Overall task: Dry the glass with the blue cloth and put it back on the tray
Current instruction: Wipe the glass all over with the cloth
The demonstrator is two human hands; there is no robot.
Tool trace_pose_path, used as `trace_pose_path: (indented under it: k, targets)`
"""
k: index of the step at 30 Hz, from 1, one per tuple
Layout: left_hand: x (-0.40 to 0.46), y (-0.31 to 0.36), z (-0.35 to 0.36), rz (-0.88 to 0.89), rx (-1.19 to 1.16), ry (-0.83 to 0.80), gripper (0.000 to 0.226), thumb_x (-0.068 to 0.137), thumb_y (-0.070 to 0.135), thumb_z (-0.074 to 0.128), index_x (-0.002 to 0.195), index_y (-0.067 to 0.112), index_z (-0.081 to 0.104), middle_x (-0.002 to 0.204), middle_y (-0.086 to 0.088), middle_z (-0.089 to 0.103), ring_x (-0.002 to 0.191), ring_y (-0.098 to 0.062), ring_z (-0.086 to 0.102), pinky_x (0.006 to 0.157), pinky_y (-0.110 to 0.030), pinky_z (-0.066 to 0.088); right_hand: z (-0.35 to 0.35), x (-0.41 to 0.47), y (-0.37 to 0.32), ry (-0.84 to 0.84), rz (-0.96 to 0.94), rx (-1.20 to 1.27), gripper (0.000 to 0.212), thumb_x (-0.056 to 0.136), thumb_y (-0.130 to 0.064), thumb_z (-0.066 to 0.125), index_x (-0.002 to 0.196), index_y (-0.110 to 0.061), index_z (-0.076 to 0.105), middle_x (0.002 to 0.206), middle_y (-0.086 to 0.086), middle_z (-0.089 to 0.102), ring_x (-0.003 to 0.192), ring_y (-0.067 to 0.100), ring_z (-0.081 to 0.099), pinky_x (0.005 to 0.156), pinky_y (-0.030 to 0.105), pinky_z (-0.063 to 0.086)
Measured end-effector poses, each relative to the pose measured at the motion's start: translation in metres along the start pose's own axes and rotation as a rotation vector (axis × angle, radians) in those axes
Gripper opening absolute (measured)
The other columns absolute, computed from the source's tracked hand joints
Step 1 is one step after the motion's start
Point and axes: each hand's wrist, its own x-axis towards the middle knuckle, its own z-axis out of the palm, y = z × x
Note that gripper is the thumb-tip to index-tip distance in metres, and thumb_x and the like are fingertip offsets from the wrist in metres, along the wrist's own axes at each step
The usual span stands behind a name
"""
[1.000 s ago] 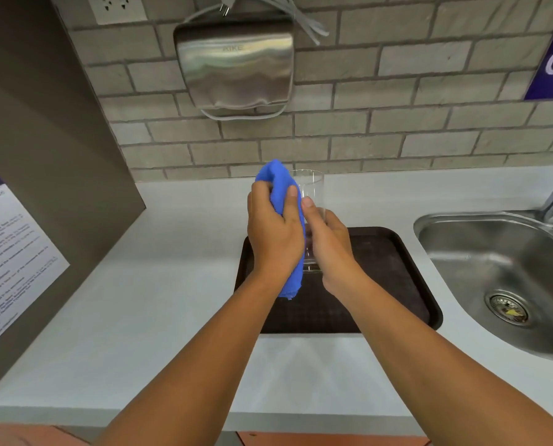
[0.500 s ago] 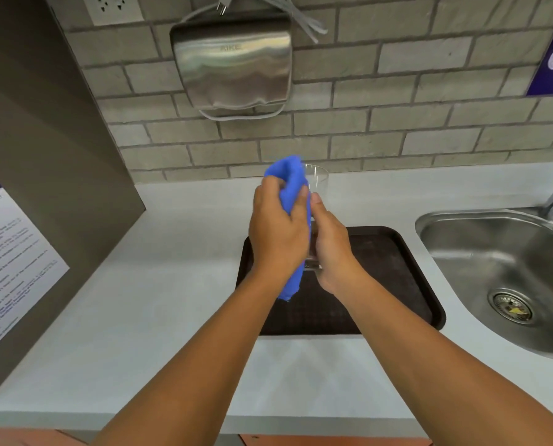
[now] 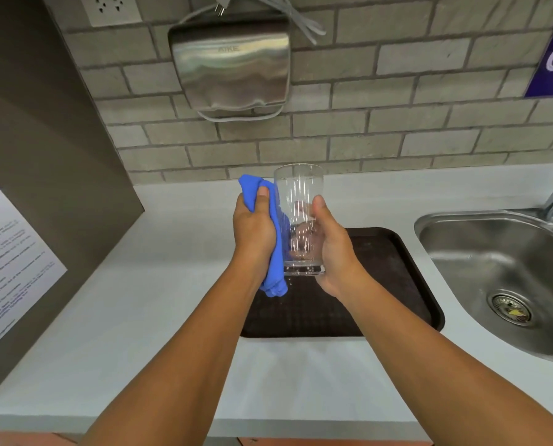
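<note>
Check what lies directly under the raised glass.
The glass, held in the right hand, hangs above the dark tray. Forearms cover the tray's near middle, so that part cannot be judged.

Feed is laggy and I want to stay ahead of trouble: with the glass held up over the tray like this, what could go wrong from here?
1. The glass is held in the air by the right hand alone; it could slip and fall onto the brown tray.
2. The blue cloth, bunched in the left hand, touches only the glass's left side, so the inside may stay wet.
3. The sink is close on the right; a wide swing could knock the glass on its rim.
</note>
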Motion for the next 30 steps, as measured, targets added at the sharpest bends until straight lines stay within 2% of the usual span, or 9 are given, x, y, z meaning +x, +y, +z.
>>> trace_pose_path:
  k: [4, 7, 11, 14, 18, 21, 26, 28, 30]
  targets:
    - [0.000, -0.002, 0.001, 0.073, 0.022, 0.036, 0.016, 0.101, 0.039, 0.044, 0.089, 0.032, 0.052, 0.080, 0.003, 0.059, 0.053, 0.007, 0.057, 0.050, -0.010, 0.047, -0.001, 0.005, 0.002, 0.149, -0.071, -0.171, 0.044, 0.092, -0.060, 0.055, 0.109, -0.020, 0.065, 0.097, 0.011, 0.073, 0.084, 0.029, 0.072, 0.086, 0.047, 0.058]
    - [-0.003, -0.006, 0.003, 0.151, 0.090, 0.051, 0.016, 0.101, 0.040, 0.043, 0.087, 0.034, 0.048, 0.078, 0.006, 0.055, 0.051, 0.008, 0.053, 0.047, -0.007, 0.042, 0.003, 0.004, 0.002, 0.100, 0.009, -0.228, 0.070, 0.077, -0.077, 0.054, 0.121, -0.024, 0.063, 0.117, 0.007, 0.072, 0.102, 0.024, 0.072, 0.093, 0.045, 0.056]
    - [-0.014, -0.009, 0.007, 0.286, 0.155, 0.063, 0.012, 0.101, 0.040, 0.042, 0.104, 0.028, 0.045, 0.081, 0.012, 0.054, 0.062, 0.007, 0.055, 0.055, -0.008, 0.045, 0.003, 0.005, 0.006, 0.094, -0.045, -0.294, 0.055, 0.081, -0.069, 0.061, 0.114, -0.025, 0.061, 0.098, -0.003, 0.070, 0.063, 0.002, 0.070, 0.057, 0.019, 0.052]
    - [-0.021, -0.005, 0.008, 0.425, 0.204, 0.046, 0.007, 0.100, 0.037, 0.046, 0.103, 0.031, 0.044, 0.084, 0.016, 0.055, 0.072, 0.004, 0.056, 0.063, -0.007, 0.043, 0.003, 0.005, 0.007, 0.139, -0.077, -0.252, 0.049, 0.086, -0.064, 0.061, 0.111, -0.021, 0.062, 0.074, -0.009, 0.071, 0.054, 0.000, 0.066, 0.050, 0.012, 0.048]
    - [-0.027, 0.002, 0.010, 0.569, 0.239, -0.013, 0.016, 0.098, 0.031, 0.054, 0.096, 0.043, 0.043, 0.089, 0.017, 0.057, 0.077, 0.001, 0.057, 0.067, -0.007, 0.042, 0.004, 0.005, 0.006, 0.142, -0.130, -0.220, 0.040, 0.087, -0.062, 0.061, 0.096, -0.023, 0.060, 0.062, -0.016, 0.067, 0.054, 0.000, 0.063, 0.051, 0.015, 0.049]
    - [-0.027, 0.006, 0.011, 0.594, 0.236, -0.040, 0.020, 0.093, 0.032, 0.062, 0.104, 0.031, 0.045, 0.092, 0.016, 0.059, 0.078, -0.002, 0.060, 0.066, -0.013, 0.047, 0.005, 0.003, 0.005, 0.125, -0.136, -0.184, 0.049, 0.082, -0.068, 0.059, 0.089, -0.019, 0.062, 0.070, -0.012, 0.064, 0.061, 0.005, 0.058, 0.058, 0.021, 0.051]
    - [-0.019, 0.011, 0.010, 0.476, 0.188, -0.038, 0.019, 0.093, 0.037, 0.060, 0.103, 0.021, 0.056, 0.090, 0.003, 0.063, 0.079, -0.009, 0.062, 0.069, -0.022, 0.050, 0.004, -0.006, 0.000, 0.086, -0.076, -0.075, 0.069, 0.081, -0.069, 0.059, 0.117, -0.011, 0.063, 0.095, 0.008, 0.067, 0.080, 0.021, 0.064, 0.083, 0.046, 0.056]
    - [-0.016, 0.008, 0.007, 0.325, 0.146, 0.009, 0.029, 0.095, 0.041, 0.055, 0.080, 0.017, 0.057, 0.071, -0.004, 0.058, 0.064, -0.017, 0.060, 0.060, -0.033, 0.051, 0.002, -0.006, -0.004, 0.050, -0.070, -0.031, 0.064, 0.081, -0.069, 0.058, 0.118, -0.017, 0.064, 0.089, 0.009, 0.069, 0.076, 0.023, 0.067, 0.078, 0.047, 0.057]
    - [-0.013, 0.005, 0.002, 0.149, 0.111, 0.040, 0.038, 0.096, 0.044, 0.054, 0.072, 0.013, 0.054, 0.057, 0.000, 0.052, 0.046, -0.008, 0.055, 0.046, -0.025, 0.048, 0.001, -0.005, -0.008, 0.015, -0.064, -0.053, 0.060, 0.080, -0.069, 0.058, 0.114, -0.021, 0.064, 0.086, 0.011, 0.069, 0.072, 0.025, 0.067, 0.072, 0.048, 0.061]
